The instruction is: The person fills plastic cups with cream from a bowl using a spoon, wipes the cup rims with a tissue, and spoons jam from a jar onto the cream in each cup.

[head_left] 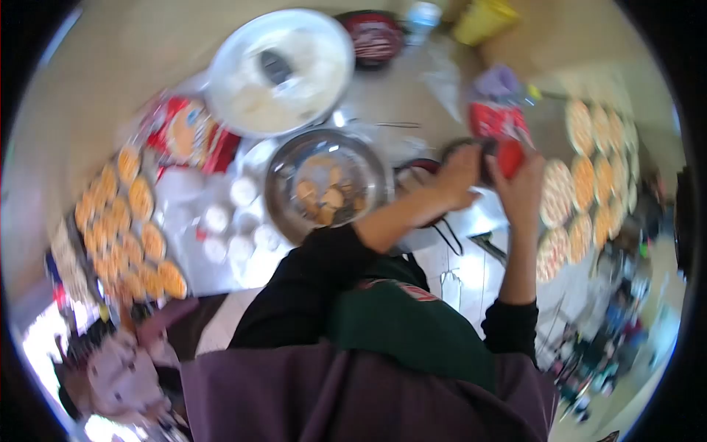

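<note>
Both of my hands are together at the right of the work surface, slightly blurred. My left hand [460,177] is closed at a dark round item [482,160], partly hidden by the fingers. My right hand [520,184] has its fingers wrapped round a red item [509,156] beside the dark one. Whether the two items are one container cannot be made out. A red packet [497,119] lies just beyond them. Left of my hands, a steel bowl [276,193] holds orange-brown pieces.
A large white basin [221,81] of pale contents stands at the back. White round containers [243,191] and a red-and-yellow bag [184,132] are on the left. Several orange discs [141,197] line the far left; more discs [556,193] line the right. A person [121,376] is at lower left.
</note>
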### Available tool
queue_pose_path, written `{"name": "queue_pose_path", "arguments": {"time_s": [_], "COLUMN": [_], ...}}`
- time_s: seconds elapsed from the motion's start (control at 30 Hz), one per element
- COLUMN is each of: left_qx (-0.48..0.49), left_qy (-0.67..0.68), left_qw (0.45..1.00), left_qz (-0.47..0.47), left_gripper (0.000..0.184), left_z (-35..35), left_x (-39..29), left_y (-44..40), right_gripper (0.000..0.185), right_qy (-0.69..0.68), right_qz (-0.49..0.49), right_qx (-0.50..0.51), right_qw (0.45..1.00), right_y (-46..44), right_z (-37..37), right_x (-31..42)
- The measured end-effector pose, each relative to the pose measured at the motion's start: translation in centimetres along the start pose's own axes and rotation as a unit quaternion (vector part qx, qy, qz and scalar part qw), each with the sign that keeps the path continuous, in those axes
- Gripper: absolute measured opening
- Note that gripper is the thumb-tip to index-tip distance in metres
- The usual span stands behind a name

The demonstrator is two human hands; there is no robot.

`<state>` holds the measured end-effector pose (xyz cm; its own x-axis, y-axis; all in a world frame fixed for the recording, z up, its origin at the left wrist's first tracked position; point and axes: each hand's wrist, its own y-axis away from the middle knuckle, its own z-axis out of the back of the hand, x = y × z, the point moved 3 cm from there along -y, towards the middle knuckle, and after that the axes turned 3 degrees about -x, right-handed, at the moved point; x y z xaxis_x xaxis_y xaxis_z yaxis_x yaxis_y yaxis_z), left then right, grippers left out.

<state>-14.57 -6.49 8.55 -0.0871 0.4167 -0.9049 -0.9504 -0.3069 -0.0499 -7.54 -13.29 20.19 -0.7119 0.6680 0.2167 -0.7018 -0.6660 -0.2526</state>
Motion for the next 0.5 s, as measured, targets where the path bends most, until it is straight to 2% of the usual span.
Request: {"name": "queue_pose_path", "arguments": {"time_s": [0.03,0.07,0.1,0.13,0.17,0.23,0.3,0.37,0.43,0.5], "left_qx": [-0.019,-0.048,-0.058,-0.123,-0.132,-0.149,-0.097,-0.114,-0.067,-0.081], "left_qy": [0.019,0.004,0.074,0.030,0.058,0.055,0.073,0.062,0.106,0.114], "left_qw": [1.000,0.999,0.995,0.992,0.989,0.987,0.992,0.990,0.990,0.987], "left_qz": [-0.007,0.011,0.038,0.001,0.017,0.037,0.040,0.051,0.069,0.085], "left_gripper": [0.094,0.090,0.086,0.088,0.087,0.087,0.085,0.083,0.081,0.078], "left_z": [-0.8,-1.8,-1.1,-2.7,-2.3,-1.1,-1.0,-0.5,0.0,-0.1], "left_x": [0.4,0.7,0.1,0.9,0.7,0.4,0.6,1.2,1.4,1.6], "left_y": [-0.3,-0.2,-0.1,-0.4,-0.4,-0.5,-1.0,-1.3,-1.6,-1.7], "right_gripper": [0.068,0.069,0.073,0.073,0.075,0.077,0.078,0.080,0.080,0.079], "right_qy": [0.055,0.054,0.063,0.057,0.096,0.094,0.093,0.095,0.092,0.088], "right_qz": [-0.076,-0.115,-0.062,-0.075,-0.049,-0.076,-0.058,-0.045,-0.047,-0.049], "right_qx": [0.024,0.017,-0.020,-0.008,-0.032,-0.010,0.019,0.044,0.046,0.078], "right_qw": [0.995,0.992,0.996,0.996,0.994,0.993,0.994,0.994,0.994,0.992], "right_y": [0.3,0.2,0.0,-0.3,-0.2,-0.7,-1.5,-1.7,-1.7,-1.5], "right_z": [-1.1,-1.6,-1.6,-1.4,-2.0,-2.2,-2.7,-3.0,-2.6,-2.6], "right_x": [-1.1,-1.6,-1.4,-0.6,-1.1,-1.6,-3.2,-3.6,-3.5,-4.3]}}
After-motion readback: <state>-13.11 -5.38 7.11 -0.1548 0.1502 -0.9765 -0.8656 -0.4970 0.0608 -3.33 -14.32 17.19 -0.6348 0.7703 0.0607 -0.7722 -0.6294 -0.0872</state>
